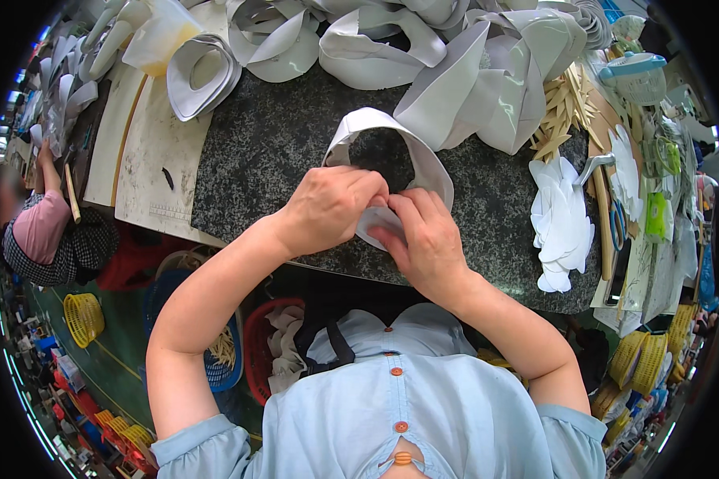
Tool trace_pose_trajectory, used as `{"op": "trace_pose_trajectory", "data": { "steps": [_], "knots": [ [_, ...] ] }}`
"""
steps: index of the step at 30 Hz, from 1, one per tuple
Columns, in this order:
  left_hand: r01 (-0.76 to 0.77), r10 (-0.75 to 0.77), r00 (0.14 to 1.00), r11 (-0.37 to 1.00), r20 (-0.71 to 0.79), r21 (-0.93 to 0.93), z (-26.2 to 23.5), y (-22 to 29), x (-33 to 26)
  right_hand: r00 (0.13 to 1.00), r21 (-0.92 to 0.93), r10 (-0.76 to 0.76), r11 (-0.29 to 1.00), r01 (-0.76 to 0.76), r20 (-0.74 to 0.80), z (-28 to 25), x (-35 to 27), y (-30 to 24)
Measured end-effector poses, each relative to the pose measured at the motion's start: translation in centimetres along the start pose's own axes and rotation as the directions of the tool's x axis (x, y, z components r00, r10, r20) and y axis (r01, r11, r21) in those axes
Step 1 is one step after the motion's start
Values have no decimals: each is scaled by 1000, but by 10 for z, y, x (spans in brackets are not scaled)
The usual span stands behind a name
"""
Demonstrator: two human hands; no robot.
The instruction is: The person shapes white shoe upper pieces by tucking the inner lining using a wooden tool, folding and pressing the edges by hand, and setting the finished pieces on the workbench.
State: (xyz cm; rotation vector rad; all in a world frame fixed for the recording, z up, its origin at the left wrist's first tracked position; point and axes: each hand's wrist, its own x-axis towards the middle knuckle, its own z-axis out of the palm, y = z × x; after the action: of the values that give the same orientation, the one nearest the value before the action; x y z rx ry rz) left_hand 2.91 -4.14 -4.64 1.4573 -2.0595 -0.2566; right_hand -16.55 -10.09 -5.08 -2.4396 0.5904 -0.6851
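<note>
A white shoe-upper piece, bent into a loop, stands on the dark speckled tabletop in front of me. On its left side my left hand is closed, with thumb and fingertips pinching the near part of the loop. My right hand grips the same piece from the right, its fingers bent over the edge and its thumb below against a rounded flap. The two hands almost meet at the near end of the loop. What lies under the left fingertips is hidden.
White upper pieces are heaped along the far side. A nested stack sits at far left. To the right lie flat white cut pieces, pale pointed strips and blue-handled scissors. A co-worker sits at left; baskets stand below.
</note>
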Motion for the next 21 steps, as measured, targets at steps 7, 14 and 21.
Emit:
{"op": "trace_pose_trajectory", "data": {
  "steps": [7,14,21],
  "knots": [
    [-160,158,987,983,23,91,-1,5,-21,998,47,-54,997,54,-11,3,-14,1],
    [-341,295,934,904,202,256,-13,14,-47,964,-139,-245,956,258,106,-8,-36,5],
    [-212,166,945,967,282,143,-20,12,-79,910,-173,-254,931,322,326,-28,-38,2]
  ]
}}
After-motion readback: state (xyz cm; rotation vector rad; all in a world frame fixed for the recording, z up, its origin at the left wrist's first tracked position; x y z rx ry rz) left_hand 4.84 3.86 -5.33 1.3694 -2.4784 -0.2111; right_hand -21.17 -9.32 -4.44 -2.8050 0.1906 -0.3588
